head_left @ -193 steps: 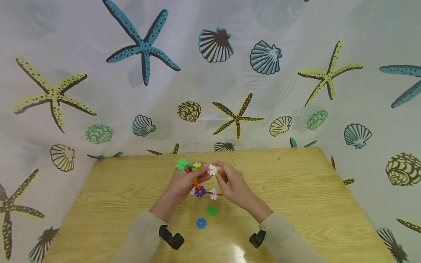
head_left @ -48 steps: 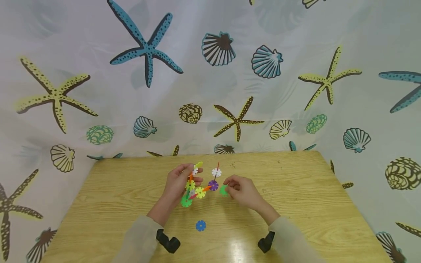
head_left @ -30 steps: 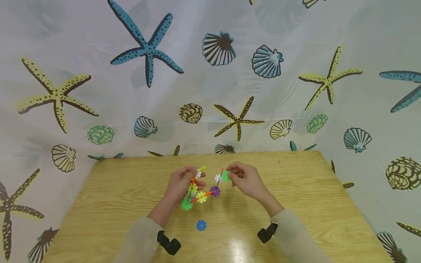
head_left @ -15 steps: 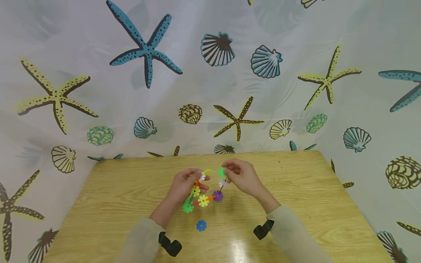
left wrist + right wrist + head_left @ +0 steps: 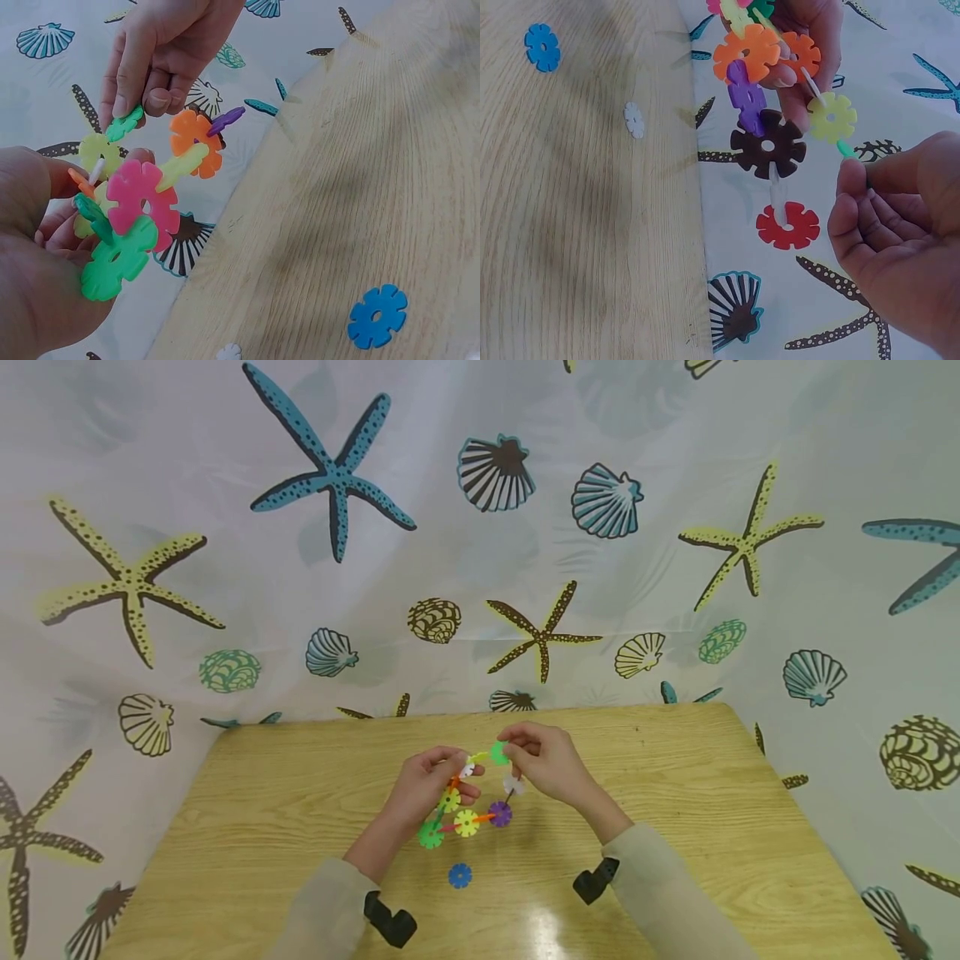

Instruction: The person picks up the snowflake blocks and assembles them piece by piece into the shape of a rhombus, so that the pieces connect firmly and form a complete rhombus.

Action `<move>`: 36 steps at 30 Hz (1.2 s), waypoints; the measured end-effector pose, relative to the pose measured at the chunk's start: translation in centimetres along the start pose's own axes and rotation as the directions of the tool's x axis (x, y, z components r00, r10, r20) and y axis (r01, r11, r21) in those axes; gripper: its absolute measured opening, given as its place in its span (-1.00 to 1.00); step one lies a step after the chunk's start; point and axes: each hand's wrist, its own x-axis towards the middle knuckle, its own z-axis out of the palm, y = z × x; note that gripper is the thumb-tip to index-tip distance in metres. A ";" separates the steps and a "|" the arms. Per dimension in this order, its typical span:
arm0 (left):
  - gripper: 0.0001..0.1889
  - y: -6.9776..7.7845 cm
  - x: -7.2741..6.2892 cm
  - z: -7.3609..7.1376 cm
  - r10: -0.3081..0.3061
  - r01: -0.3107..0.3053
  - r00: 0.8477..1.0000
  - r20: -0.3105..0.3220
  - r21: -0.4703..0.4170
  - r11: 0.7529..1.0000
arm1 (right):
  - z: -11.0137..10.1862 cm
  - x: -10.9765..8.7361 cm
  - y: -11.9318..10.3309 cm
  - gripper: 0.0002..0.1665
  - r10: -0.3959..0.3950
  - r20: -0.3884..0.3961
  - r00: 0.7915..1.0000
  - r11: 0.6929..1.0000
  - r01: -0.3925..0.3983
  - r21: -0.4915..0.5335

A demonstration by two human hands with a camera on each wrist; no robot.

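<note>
My left hand (image 5: 423, 787) pinches a chain of interlocking snowflake discs, a pale disc between thumb and fingers in the head view. The chain bends through yellow, green, pink and orange discs to a purple disc (image 5: 500, 813), then a brown disc (image 5: 768, 146), a white one and a red disc (image 5: 788, 226) at its far end. Thumb and fingertips of my right hand (image 5: 551, 764) pinch a green disc (image 5: 124, 124). Its edge meets the rim of the yellow disc (image 5: 832, 118) at the chain's near end, the two standing crosswise.
A blue disc (image 5: 460, 876) lies flat on the wooden table (image 5: 285, 810), in front of the hands. Another loose disc, white (image 5: 634, 120), lies on the wood in the wrist views. A sea-patterned cloth (image 5: 645, 577) hangs behind the table.
The loose green disc has come up off the table in my right hand, past the red and white discs, then left to the yellow disc. The left hand has shifted slightly right with the chain.
</note>
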 end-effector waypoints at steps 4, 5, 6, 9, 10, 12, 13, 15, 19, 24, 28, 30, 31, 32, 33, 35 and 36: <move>-0.63 0.0 0.1 0.0 0.001 -0.001 1.000 0.011 0.002 1.000 | 0.0 -0.1 0.1 -0.78 -0.001 0.008 1.000 1.000 0.001 -0.003; -0.63 0.0 0.1 0.1 0.001 -0.001 1.000 0.014 0.004 1.000 | 0.0 -0.1 0.2 -0.78 -0.002 0.011 1.000 1.000 0.002 -0.003; -0.63 0.0 0.1 0.1 0.001 -0.001 1.000 0.015 0.003 1.000 | 0.0 -0.1 0.2 -0.78 -0.004 0.014 1.000 1.000 0.004 -0.003; -0.64 0.1 0.1 0.2 0.000 0.000 1.000 0.019 0.004 1.000 | 0.1 -0.1 0.2 -0.78 -0.004 0.020 1.000 1.000 0.004 -0.005; -0.64 0.2 0.1 0.2 0.000 0.000 1.000 0.020 0.006 1.000 | 0.1 -0.1 0.1 -0.78 -0.003 0.022 1.000 1.000 0.003 -0.004; -0.64 0.2 0.0 0.3 0.002 -0.003 1.000 0.020 0.009 1.000 | 0.1 0.0 0.2 -0.78 0.004 0.026 1.000 1.000 -0.004 0.001; -0.64 0.2 0.0 0.3 0.004 -0.004 1.000 0.020 0.012 1.000 | 0.1 0.0 0.2 -0.78 0.009 0.029 1.000 1.000 -0.009 0.005; -0.65 0.3 -0.1 0.3 0.006 -0.006 1.000 0.018 0.020 1.000 | 0.1 0.0 0.2 -0.78 0.016 0.031 0.999 1.000 -0.017 0.014; -0.67 0.5 -0.2 0.4 0.006 -0.006 1.000 0.003 0.031 0.999 | 0.2 0.1 0.2 -0.78 0.013 0.034 0.999 0.999 -0.014 0.030; -0.69 0.7 -0.4 0.7 -0.009 0.009 1.000 -0.028 0.033 0.999 | 0.4 0.1 0.1 -0.78 0.015 0.037 0.999 0.999 -0.017 0.046; -0.70 0.7 -0.4 0.8 -0.019 0.021 0.999 -0.048 0.031 0.999 | 0.5 0.1 0.0 -0.78 0.035 0.047 0.998 0.998 -0.037 0.054; -0.70 0.6 -0.4 0.7 -0.021 0.022 0.998 -0.052 0.028 0.999 | 0.5 0.2 -0.1 -0.77 0.048 0.052 0.997 0.998 -0.050 0.048; -0.70 0.6 -0.4 0.7 -0.022 0.023 0.998 -0.053 0.025 0.999 | 0.5 0.2 -0.1 -0.77 0.053 0.056 0.997 0.997 -0.055 0.045; -0.70 0.5 -0.4 0.7 -0.023 0.024 0.998 -0.051 0.024 0.999 | 0.5 0.2 -0.2 -0.76 0.058 0.060 0.997 0.997 -0.060 0.041; -0.69 0.5 -0.4 0.7 -0.023 0.024 0.999 -0.047 0.021 1.000 | 0.5 0.2 -0.2 -0.76 0.063 0.065 0.996 0.997 -0.065 0.037; -0.68 0.5 -0.5 0.6 -0.022 0.022 0.999 -0.034 0.015 1.000 | 0.4 0.2 -0.2 -0.75 0.068 0.078 0.995 0.997 -0.070 0.031; -0.68 0.5 -0.5 0.6 -0.020 0.021 0.999 -0.027 0.013 1.000 | 0.4 0.2 -0.2 -0.74 0.069 0.088 0.994 0.997 -0.072 0.031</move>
